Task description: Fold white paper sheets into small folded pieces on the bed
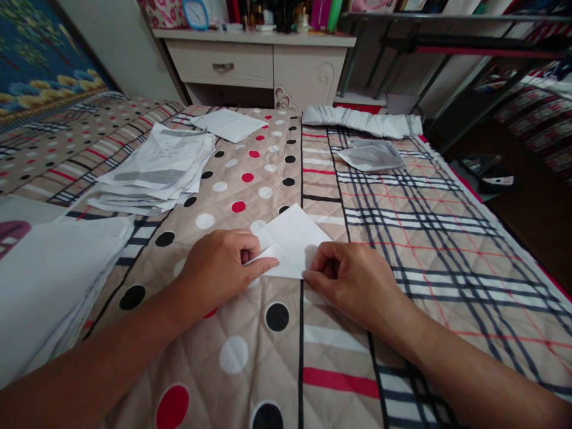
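A white sheet of paper (pixel 297 235), folded into a small shape with a pointed top, lies on the patterned bedspread between my hands. My left hand (pixel 227 259) pinches its left side, the thumb lying over a folded flap. At the lower right corner, my right hand (pixel 353 271) grips the paper's edge between thumb and curled fingers. Both hands rest low, close to the bed. The paper's underside and the fingertips beneath it are hidden.
Stacked printed sheets (pixel 156 167) lie at the left, with a larger white paper pile (pixel 67 280) nearer me. Farther back are more white sheets (pixel 232 124), a row of folded papers (pixel 361 121) and a grey-white packet (pixel 373 156). A white cabinet (pixel 308 71) stands beyond the bed.
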Demonstrator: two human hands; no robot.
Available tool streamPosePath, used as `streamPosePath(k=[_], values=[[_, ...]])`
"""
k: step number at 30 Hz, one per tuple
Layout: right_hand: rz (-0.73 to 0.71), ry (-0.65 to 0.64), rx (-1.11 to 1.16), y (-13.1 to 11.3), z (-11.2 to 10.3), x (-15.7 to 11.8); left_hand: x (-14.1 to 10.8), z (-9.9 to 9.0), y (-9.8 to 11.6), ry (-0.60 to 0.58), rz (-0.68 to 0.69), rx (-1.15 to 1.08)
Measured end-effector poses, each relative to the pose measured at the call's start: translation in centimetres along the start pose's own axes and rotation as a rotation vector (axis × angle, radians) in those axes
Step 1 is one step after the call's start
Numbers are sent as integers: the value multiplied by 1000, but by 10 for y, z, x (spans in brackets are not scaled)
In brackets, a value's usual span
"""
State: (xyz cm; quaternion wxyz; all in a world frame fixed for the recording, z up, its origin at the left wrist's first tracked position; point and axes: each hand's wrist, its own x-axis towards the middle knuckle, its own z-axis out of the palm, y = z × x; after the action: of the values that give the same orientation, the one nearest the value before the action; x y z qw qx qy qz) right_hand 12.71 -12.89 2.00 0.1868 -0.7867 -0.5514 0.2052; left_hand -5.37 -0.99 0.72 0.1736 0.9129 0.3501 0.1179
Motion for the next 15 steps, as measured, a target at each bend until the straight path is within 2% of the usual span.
streamPosePath(k=[15], values=[[-14,4,-21,0,0,1,-1,2,-1,42,-37,-13]])
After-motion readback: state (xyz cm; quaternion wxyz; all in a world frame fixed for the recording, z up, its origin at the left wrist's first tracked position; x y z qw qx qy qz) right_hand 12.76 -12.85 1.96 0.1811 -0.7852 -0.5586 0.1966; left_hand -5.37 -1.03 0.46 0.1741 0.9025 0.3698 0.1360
